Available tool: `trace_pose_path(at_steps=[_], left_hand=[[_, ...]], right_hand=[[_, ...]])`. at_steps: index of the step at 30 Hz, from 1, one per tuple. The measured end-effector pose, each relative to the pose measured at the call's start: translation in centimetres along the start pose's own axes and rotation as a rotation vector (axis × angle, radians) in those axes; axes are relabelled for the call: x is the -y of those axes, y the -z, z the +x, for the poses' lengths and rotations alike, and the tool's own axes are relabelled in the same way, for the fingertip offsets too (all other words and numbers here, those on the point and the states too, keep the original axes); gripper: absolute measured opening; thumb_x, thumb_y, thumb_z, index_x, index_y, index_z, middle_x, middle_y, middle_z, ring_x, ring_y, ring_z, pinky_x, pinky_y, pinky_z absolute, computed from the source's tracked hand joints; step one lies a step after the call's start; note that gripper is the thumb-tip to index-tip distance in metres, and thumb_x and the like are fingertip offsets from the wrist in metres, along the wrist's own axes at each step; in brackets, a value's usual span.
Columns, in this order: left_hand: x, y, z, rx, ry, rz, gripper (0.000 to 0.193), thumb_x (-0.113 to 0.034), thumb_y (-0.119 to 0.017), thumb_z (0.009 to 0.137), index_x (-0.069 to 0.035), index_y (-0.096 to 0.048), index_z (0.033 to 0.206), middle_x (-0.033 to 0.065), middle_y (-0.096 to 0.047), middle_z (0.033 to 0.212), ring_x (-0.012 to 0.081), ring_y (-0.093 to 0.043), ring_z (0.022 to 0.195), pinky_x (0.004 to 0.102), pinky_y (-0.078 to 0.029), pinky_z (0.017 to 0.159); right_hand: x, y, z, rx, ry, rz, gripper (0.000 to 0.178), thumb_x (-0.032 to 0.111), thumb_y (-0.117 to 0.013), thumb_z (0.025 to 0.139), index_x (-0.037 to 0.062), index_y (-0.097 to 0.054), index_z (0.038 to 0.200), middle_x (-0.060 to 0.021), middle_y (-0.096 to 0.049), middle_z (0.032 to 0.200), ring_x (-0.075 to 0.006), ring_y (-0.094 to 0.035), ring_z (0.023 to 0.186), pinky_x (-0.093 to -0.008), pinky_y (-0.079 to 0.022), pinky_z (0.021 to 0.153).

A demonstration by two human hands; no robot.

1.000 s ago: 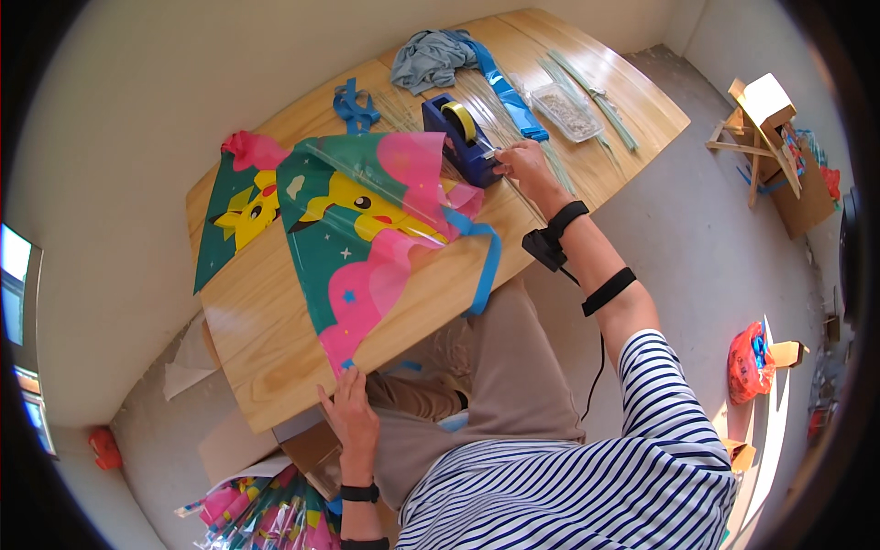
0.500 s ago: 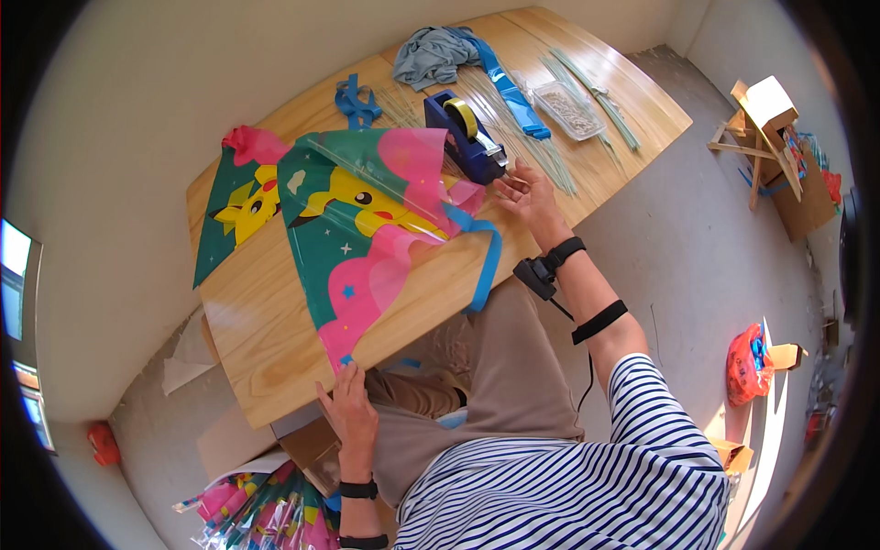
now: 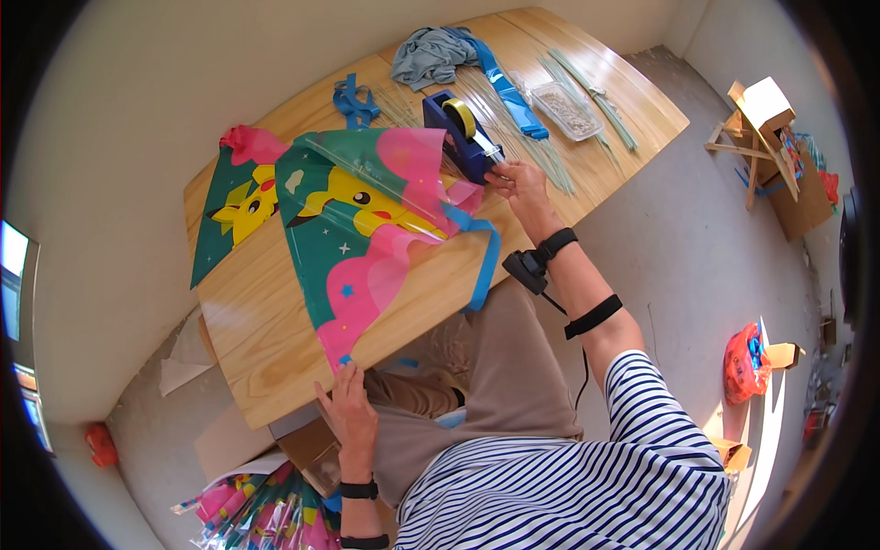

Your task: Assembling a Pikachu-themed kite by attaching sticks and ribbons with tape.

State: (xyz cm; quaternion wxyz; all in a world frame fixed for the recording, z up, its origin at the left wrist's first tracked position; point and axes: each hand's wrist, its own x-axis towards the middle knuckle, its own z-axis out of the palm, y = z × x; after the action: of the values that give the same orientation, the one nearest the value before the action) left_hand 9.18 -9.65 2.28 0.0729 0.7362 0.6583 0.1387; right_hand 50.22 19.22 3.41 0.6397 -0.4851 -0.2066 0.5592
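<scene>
A triangular plastic kite sheet (image 3: 344,266), printed green, pink and yellow, lies across the table with its narrow tip at the front edge. Over that tip rests my left hand (image 3: 350,408), fingers stretched out and thumb apart; what is under the fingertips is hidden. At the front end of the dark blue tape dispenser (image 3: 443,112), my right hand (image 3: 522,188) pinches the end of the clear tape (image 3: 488,147) coming off the yellow-cored roll. A blue ribbon (image 3: 490,261) curls from the sheet's right side over the table edge.
Behind the sheet lie a second printed sheet (image 3: 247,206), a blue ribbon bundle (image 3: 356,101), a grey cloth (image 3: 431,57), thin rods (image 3: 596,92) and a clear plastic box (image 3: 568,110). More printed sheets (image 3: 266,509) stand low at left. A red bag (image 3: 744,367) sits on the floor.
My right hand has moved slightly left and up, closer against the dispenser's front end, and its fingers have closed on the tape. My left hand stays at the sheet's tip.
</scene>
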Motion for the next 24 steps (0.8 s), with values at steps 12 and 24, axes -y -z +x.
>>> trace_pose_path(at_steps=[12, 24], left_hand=[[-1.0, 0.4, 0.6, -0.02, -0.007, 0.001, 0.034, -0.001, -0.059, 0.089, -0.003, -0.065, 0.123, 0.0099, -0.06, 0.134, 0.0276, -0.054, 0.13, 0.0674, -0.016, 0.119], [-0.7, 0.2, 0.6, -0.091, -0.015, 0.002, 0.034, 0.002, -0.061, 0.085, -0.001, -0.064, 0.118, 0.0104, -0.056, 0.128, 0.0283, -0.055, 0.127, 0.0697, -0.021, 0.115]], right_hand=[[-2.8, 1.3, 4.6, -0.397, -0.022, -0.385, 0.012, 0.01, -0.072, 0.082, -0.0004, -0.066, 0.078, -0.0099, -0.067, 0.067, -0.024, -0.071, 0.069, -0.0438, -0.051, 0.061], [1.2, -9.7, -7.5, 0.566, 0.3, -0.895, 0.008, 0.009, -0.072, 0.085, 0.0015, -0.07, 0.083, 0.0001, -0.06, 0.077, -0.0091, -0.056, 0.071, -0.0246, -0.045, 0.063]])
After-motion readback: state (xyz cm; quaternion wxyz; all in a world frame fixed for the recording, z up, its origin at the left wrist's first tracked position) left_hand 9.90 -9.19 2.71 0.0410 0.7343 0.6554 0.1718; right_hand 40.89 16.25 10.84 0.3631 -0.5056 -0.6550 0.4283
